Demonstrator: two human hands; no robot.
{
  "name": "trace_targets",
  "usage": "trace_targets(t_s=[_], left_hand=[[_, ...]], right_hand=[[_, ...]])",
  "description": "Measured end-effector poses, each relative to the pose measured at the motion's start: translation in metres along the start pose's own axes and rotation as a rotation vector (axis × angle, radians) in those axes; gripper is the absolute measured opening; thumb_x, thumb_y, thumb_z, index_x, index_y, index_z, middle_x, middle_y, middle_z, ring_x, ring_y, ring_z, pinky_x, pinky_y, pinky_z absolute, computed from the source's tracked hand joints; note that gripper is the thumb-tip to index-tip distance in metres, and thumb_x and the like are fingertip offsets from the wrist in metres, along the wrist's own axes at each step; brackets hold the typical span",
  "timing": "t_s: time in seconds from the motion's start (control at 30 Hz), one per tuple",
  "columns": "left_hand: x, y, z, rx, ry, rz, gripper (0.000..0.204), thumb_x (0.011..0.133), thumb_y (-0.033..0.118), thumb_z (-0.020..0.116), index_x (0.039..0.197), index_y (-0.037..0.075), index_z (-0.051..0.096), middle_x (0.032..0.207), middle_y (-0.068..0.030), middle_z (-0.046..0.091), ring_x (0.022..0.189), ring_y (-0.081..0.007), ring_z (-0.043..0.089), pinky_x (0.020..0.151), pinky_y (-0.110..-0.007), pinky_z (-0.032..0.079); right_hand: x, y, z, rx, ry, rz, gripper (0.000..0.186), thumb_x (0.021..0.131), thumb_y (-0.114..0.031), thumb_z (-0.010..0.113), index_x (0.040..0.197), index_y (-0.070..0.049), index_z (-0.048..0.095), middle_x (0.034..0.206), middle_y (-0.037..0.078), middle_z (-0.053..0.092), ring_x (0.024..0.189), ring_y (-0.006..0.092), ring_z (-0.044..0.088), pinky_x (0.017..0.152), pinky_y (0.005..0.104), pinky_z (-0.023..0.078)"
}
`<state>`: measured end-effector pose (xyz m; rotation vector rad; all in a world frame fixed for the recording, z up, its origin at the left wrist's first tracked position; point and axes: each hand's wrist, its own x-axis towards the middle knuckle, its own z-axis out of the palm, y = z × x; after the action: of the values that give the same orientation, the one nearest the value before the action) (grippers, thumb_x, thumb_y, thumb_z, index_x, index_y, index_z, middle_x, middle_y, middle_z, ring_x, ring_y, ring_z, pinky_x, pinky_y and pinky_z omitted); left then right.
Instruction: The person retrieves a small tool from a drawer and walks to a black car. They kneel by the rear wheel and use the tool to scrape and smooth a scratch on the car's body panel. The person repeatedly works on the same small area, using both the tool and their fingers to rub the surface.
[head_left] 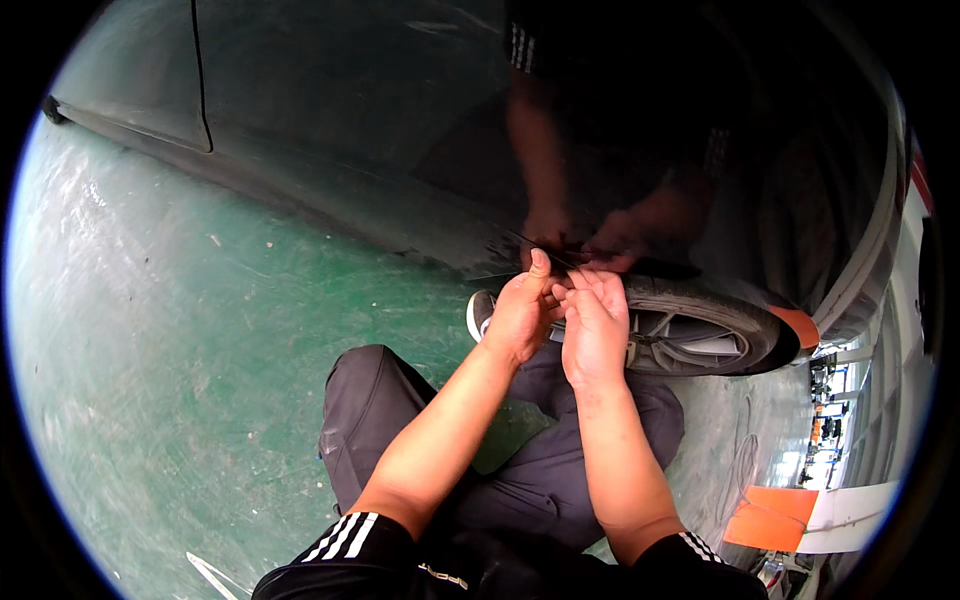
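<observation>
A glossy dark car panel fills the top of the view and mirrors my arms. My left hand is at its lower edge beside the wheel arch, thumb pointing up and fingers curled inward. Close against it, my right hand has its fingers bent together at the arch edge. The fingertips of both hands nearly meet. Whatever they pinch is too small or hidden to make out. A thin dark line runs along the panel just above the fingers; whether it is a seam or a loose strip, I cannot tell.
The car's wheel, with tire and spoked rim, is just right of my right hand. My knees are bent under my arms, and a dark shoe with a white edge is by the car. Cable loops and an orange-and-white piece lie on the right.
</observation>
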<state>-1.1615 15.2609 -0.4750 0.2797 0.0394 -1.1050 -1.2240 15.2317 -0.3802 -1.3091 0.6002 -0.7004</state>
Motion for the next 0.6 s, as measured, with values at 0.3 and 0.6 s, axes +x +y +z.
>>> trace_targets(t_s=[0.3,0.6], left_hand=[[-0.006,0.008,-0.029,0.115,0.058,-0.026,0.073,0.097,0.068,0.054,0.118,-0.002,0.065,0.100,-0.0087,0.072,0.098,-0.0202,0.068,0.092,-0.037,0.054],[-0.006,0.012,-0.029,0.325,0.112,0.044,0.064,0.100,0.061,0.057,0.102,-0.001,0.069,0.091,-0.0105,0.074,0.084,-0.0194,0.071,0.085,-0.033,0.055]], right_hand=[[0.001,0.010,0.003,-0.067,0.064,0.045,0.011,0.104,-0.006,0.059,0.112,0.001,0.058,0.109,0.007,0.069,0.095,0.0112,0.064,0.089,0.0263,0.050],[0.017,0.031,0.003,-0.202,0.171,0.028,0.017,0.096,-0.008,0.074,0.108,0.000,0.063,0.099,0.004,0.069,0.076,0.0094,0.062,0.070,0.0249,0.055]])
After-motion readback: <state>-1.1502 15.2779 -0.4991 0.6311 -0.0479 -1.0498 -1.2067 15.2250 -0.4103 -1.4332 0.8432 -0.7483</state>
